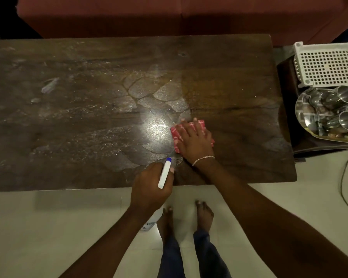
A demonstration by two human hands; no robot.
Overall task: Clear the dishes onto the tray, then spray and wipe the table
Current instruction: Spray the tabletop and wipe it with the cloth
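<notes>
the dark wooden table (239, 81) is streaked with pale wet arcs across its middle and left. a folded red-and-white cloth (178, 133) lies flat near its front edge. the white spray bottle (164, 173) hangs over that edge. steel cups (342, 95) lie on a tray (301, 109) beside it.

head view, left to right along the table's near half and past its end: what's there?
Wet streaks on the table → left hand holding spray bottle → right hand flat on red cloth → steel cups on tray.
</notes>
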